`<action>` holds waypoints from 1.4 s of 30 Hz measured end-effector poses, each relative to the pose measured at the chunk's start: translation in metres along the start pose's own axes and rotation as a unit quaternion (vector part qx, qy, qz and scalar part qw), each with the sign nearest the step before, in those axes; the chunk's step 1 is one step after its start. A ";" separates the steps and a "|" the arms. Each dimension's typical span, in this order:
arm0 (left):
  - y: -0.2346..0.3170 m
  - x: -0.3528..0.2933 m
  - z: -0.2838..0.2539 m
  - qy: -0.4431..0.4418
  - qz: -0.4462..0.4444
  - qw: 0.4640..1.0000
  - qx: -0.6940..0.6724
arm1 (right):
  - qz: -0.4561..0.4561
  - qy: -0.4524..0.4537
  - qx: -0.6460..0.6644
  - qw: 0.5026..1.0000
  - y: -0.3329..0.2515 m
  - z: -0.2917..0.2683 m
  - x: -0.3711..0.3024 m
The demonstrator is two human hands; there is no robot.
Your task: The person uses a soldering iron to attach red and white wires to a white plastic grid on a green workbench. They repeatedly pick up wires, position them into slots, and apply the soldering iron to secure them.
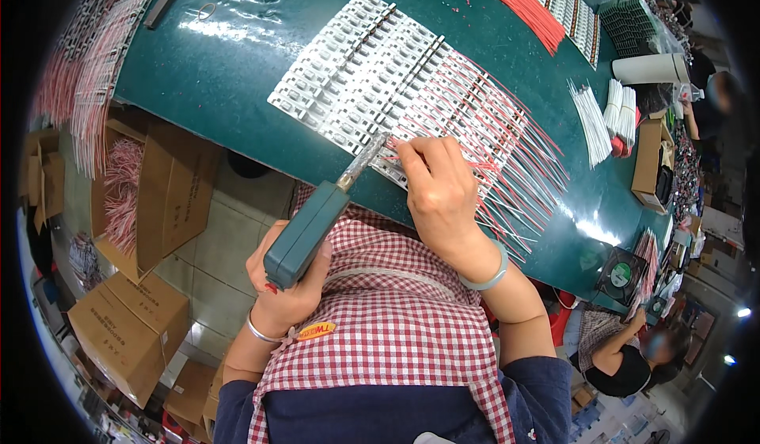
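Note:
My left hand [289, 278] is closed round the dark green body of a soldering gun [307, 230]. Its metal tip reaches up to the near edge of a panel of white metal pieces [360, 72], set in rows on the table. Just beside the tip, my right hand [439, 186] is closed, thumb and forefinger pinched over the panel's near edge. What they pinch is too small to make out. Thin red and white wires [526, 175] run from the panel's right part, fanning out past my right hand toward the table's near edge.
The table [253, 72] is dark green. Bundles of red wires [530, 16] and white wires [590, 123] lie on its far right. More wired panels [103, 64] hang over the left edge, near an open carton [170, 190] of wires. A black fan [621, 274] and a co-worker [633, 357] are at right.

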State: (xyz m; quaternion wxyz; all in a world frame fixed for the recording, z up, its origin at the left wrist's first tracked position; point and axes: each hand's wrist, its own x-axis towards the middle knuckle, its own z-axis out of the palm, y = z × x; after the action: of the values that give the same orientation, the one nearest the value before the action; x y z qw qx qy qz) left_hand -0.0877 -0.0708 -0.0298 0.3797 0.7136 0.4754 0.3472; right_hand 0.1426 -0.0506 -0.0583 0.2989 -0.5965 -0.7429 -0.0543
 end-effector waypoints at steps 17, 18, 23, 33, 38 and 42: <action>-0.008 -0.011 -0.004 0.020 0.017 1.000 0.003 | 0.016 0.019 0.023 0.999 -0.007 -0.004 -0.004; -0.008 -0.012 -0.003 0.020 0.020 1.000 0.010 | 0.017 0.018 0.024 0.999 -0.008 -0.003 -0.005; -0.009 -0.013 -0.001 0.021 0.011 1.000 0.000 | -0.003 0.005 0.021 1.000 -0.005 0.001 -0.008; -0.007 -0.011 -0.002 0.003 0.002 1.000 0.019 | -0.007 0.003 0.009 1.000 -0.007 0.001 -0.006; -0.008 -0.015 -0.003 0.005 -0.016 1.000 0.005 | 0.012 0.004 0.011 1.000 -0.010 0.000 -0.004; -0.013 -0.018 -0.004 0.010 0.005 1.000 0.004 | 0.011 0.005 0.005 1.000 -0.008 0.001 -0.004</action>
State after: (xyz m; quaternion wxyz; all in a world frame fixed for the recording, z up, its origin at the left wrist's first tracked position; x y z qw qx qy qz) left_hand -0.1021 -0.0832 -0.0414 0.3701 0.7140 0.4768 0.3548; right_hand 0.1350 -0.0561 -0.0587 0.3062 -0.6029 -0.7350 -0.0501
